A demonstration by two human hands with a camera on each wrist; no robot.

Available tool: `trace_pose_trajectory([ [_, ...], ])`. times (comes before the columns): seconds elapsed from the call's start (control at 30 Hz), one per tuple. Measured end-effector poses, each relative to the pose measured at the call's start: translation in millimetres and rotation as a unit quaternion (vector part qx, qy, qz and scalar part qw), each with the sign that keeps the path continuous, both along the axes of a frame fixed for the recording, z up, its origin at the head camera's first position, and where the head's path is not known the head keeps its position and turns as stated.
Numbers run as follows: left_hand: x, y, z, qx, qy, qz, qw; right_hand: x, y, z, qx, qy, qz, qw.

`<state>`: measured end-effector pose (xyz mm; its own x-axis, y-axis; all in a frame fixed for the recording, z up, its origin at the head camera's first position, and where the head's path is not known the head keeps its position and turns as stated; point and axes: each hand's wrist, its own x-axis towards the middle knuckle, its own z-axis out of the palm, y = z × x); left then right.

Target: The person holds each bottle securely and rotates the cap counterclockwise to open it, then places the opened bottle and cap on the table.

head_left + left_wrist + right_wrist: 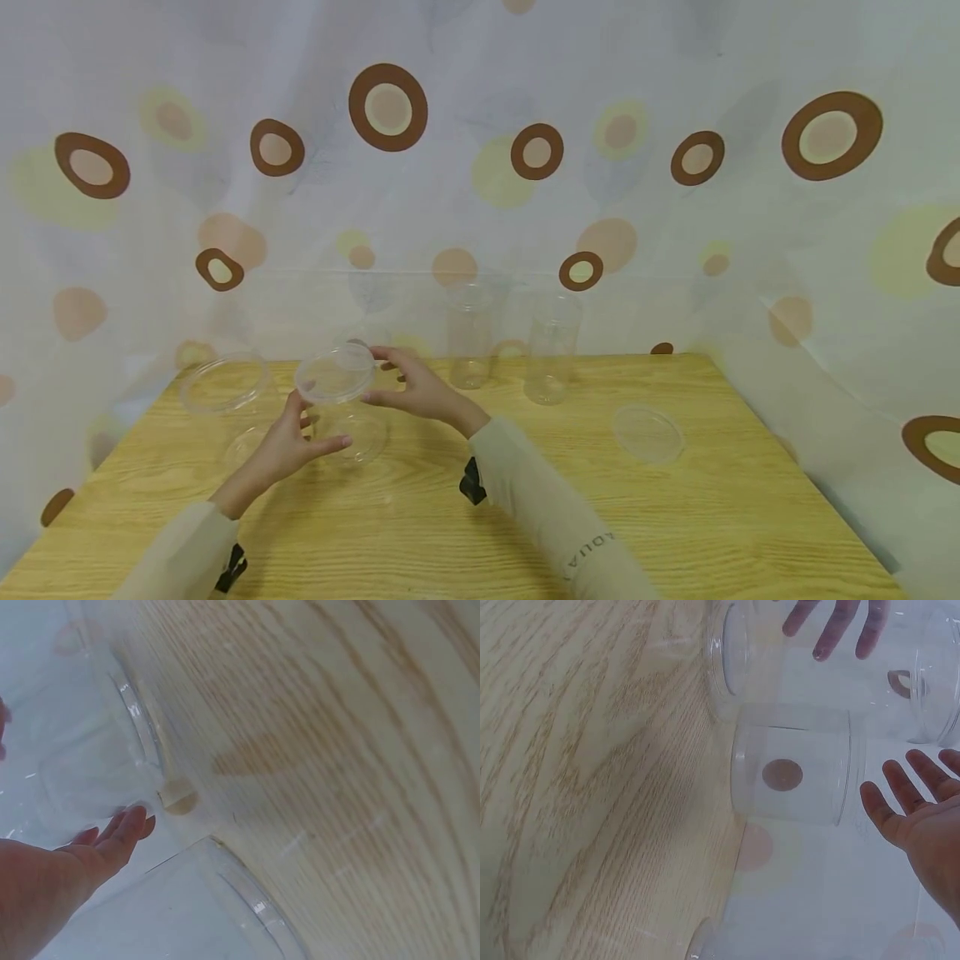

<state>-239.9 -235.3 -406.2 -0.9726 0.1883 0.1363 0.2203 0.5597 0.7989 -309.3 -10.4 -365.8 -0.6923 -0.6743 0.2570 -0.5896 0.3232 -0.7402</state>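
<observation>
In the head view a clear, wide plastic jar (351,442) stands upright on the wooden table, its round top rim (335,398) between my two hands. My left hand (288,442) is at the jar's near left side, fingers along its wall and thumb stretched out in front. At the rim's right side is my right hand (423,390), thumb and fingers spread apart. The right wrist view shows that hand (934,825) with nearly straight fingers, and left fingertips (832,634) against the clear jar wall. The left wrist view shows the left hand's (67,877) lightly bent fingers.
Another wide clear jar (225,408) stands at the left. Two tall clear jars, one (470,337) beside the other (553,350), stand at the back. A smaller clear container (821,765) is behind the wide jar. Flat on the table's right lies a clear round lid (648,433).
</observation>
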Motion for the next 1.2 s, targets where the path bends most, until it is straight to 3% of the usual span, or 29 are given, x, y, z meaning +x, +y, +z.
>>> trace_pose_trajectory([
  [0.1,-0.5,-0.7,-2.3,0.0,0.003,0.0,1.0,13.6,-1,14.2,-0.01,-0.008,0.004,0.9999],
  [0.2,-0.9,-0.7,-4.1,0.005,0.004,0.003,1.0,18.7,-3,18.3,-0.019,-0.017,-0.001,0.9997],
  [0.33,-0.4,0.1,-4.2,0.005,0.008,0.005,0.9999,4.3,-8,-0.1,-0.03,-0.028,-0.021,0.9989],
  [0.43,-0.1,1.4,-3.0,0.006,0.013,0.003,0.9999,1.6,-8,-3.3,-0.036,-0.033,-0.03,0.9983],
  [0.87,2.2,12.8,4.1,0.03,0.038,-0.01,0.9988,9.0,8,7.3,-0.047,-0.012,-0.036,0.9982],
  [1.2,4.6,35.3,7.7,0.058,0.029,-0.033,0.9974,15.3,34,15.3,-0.035,0.0,-0.04,0.9986],
])
